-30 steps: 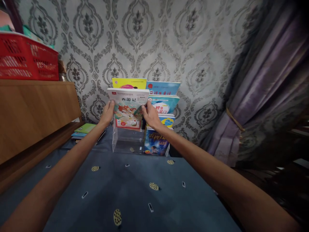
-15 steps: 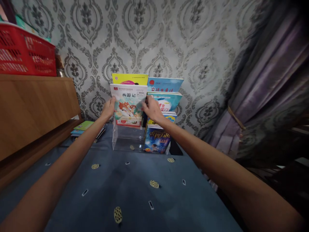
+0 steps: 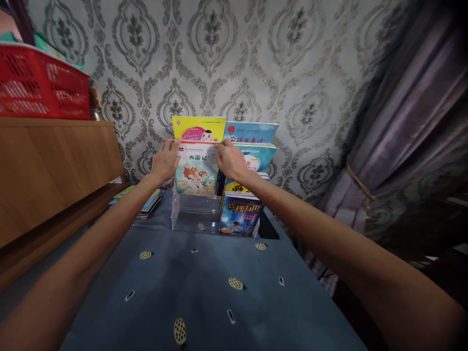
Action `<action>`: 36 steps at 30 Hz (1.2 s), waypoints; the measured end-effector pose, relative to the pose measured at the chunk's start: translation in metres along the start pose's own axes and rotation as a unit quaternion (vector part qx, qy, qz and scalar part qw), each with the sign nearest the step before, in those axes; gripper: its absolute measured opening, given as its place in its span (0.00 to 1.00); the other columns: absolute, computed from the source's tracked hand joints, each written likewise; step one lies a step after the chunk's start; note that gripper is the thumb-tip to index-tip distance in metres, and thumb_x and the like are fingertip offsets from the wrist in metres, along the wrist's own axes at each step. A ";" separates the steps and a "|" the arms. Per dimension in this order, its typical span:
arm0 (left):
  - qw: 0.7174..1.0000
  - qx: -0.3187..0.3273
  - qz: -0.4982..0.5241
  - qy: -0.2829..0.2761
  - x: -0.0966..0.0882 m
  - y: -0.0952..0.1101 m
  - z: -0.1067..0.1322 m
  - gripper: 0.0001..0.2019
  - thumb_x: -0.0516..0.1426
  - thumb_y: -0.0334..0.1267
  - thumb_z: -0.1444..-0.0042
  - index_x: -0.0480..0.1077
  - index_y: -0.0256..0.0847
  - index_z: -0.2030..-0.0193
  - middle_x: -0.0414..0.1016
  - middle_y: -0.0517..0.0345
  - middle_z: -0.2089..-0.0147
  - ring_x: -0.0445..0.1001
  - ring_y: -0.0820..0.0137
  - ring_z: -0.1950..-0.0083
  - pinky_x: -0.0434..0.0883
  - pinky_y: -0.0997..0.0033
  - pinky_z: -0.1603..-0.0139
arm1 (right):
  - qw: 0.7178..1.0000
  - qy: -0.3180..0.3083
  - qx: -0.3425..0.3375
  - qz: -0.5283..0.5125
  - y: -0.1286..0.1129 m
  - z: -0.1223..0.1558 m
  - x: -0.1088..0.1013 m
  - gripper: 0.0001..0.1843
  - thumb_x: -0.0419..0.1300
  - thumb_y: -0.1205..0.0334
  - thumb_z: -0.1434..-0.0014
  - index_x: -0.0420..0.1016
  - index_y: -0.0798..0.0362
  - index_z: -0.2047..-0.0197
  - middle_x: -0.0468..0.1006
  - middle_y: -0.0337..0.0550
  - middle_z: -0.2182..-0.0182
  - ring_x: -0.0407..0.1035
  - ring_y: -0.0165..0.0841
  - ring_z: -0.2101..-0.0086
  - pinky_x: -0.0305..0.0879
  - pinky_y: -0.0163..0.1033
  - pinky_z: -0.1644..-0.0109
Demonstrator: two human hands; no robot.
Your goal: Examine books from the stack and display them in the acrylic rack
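The 西游记 book (image 3: 197, 173) between left hand (image 3: 165, 159) and right hand (image 3: 231, 159), both touching, grip unclear, may tilt if pressed unevenly.

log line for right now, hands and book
white book: standing in clear rack | left hand: at its top left corner | right hand: at its top right corner

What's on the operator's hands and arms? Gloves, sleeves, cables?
Left hand and right hand: ungloved. Left forearm and right forearm: bare as far as they show. No sleeves, watch, cables or markings visible. Rings: can't tell.
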State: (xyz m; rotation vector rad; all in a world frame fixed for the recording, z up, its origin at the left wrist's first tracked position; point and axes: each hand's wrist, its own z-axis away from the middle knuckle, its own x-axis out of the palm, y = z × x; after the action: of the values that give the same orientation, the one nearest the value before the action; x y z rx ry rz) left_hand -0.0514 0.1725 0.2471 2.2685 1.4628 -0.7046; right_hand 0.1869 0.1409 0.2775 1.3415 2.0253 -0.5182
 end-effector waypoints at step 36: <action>0.997 0.067 -0.047 0.010 -0.002 0.016 -0.011 0.19 0.48 0.28 0.37 0.66 0.37 0.40 0.68 0.43 0.40 0.65 0.53 0.38 0.65 0.52 0.39 | 0.999 -0.023 -0.008 -0.025 0.008 -0.006 0.007 0.18 0.52 0.72 0.40 0.70 0.56 0.47 0.70 0.58 0.48 0.70 0.46 0.58 0.67 0.50 0.56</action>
State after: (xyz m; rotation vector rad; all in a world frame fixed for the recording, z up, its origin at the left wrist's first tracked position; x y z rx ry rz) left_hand -0.0349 0.1705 0.2576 2.3242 1.5838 -0.8342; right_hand 0.1906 0.1530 0.2773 1.2602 2.0269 -0.5482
